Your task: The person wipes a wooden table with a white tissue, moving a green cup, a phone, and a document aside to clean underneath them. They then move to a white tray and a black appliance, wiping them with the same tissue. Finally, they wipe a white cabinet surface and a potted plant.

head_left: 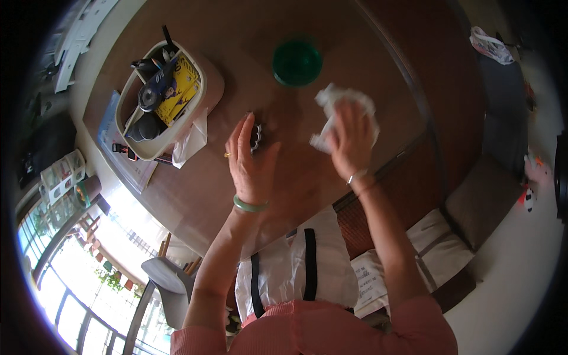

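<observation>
My right hand (350,139) lies over a crumpled white cloth (368,107) on the brown tabletop (248,71), its fingers pressed onto it and slightly blurred. To the left, my left hand (251,168) wears a green bangle and a ring. Its thumb stands apart from the fingers. Between them, partly hidden by the fingers, is a small dark round object with a scalloped pale rim (256,137); its kind I cannot make out. Beyond both hands stands a round green translucent dish (297,64).
At the left, an off-white bin (214,89) holds a black handled device, yellow packs and pens. Papers (115,136) lie beneath it at the table edge. A grey chair (168,275) stands lower left. A dark sofa seat (482,201) with cushions (441,236) lies to the right.
</observation>
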A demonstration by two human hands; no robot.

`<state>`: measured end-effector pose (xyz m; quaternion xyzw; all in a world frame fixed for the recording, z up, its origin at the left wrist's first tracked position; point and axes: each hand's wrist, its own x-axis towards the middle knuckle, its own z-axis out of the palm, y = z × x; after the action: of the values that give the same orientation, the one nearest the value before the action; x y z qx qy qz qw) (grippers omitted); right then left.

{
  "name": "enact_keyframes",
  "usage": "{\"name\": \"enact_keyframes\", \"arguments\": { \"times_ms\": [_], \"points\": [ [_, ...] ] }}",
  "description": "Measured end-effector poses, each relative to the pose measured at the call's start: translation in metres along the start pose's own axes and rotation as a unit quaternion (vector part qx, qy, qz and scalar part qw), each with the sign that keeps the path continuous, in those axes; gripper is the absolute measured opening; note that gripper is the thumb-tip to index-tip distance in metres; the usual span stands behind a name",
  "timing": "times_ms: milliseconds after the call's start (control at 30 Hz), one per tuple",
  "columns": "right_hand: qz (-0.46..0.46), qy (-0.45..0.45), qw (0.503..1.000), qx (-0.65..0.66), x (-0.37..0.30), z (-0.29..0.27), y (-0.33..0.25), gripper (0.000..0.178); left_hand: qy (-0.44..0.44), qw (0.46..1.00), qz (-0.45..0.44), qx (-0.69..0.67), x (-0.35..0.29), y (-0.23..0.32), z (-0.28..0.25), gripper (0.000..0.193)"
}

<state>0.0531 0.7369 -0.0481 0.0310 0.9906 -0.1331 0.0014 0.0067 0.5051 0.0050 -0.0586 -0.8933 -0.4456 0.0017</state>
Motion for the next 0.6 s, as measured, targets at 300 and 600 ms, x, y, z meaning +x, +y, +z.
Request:
{"name": "enact_keyframes", "arguments": {
  "times_ms": [300,600],
  "points": [
    [-0.087,-0.017,0.996,-0.007,0.078,-0.024,0.071,0.059,0.105,0.968,-0.047,-0.225,0.069,0.024,0.084,0.12],
    [-0.327,-0.186,0.926,0.027,-0.002,-0.037,0.063,0.058,0.216,0.961,-0.059,-0.163,0.082,0.05,0.102,0.098]
  ]
}}
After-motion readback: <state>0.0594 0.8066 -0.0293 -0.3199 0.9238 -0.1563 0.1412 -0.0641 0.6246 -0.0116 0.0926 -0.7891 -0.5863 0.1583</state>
